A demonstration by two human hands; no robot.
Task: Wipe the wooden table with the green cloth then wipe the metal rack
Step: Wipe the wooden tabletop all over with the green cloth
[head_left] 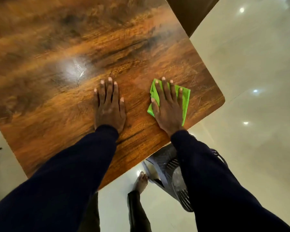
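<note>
Right hand (167, 106) pressed flat, fingers straight, on the folded green cloth (184, 104) near the right corner of the wooden table (57, 64), close to its near edge. Left hand (109, 104) flat, grasping nothing, on bare tabletop beside it. Grey chair (167, 166) below the near edge.

There is only one camera, and it is riding on the person's head, looking forward and steeply down over a corner of the surface (57, 97). It is sitting close: the sleeves (65, 181) are filling the bottom of the view, the left hand (108, 106) and right hand (167, 106) are lying mid-frame, and the floor (249, 64) is showing along the picture's right side.
</note>
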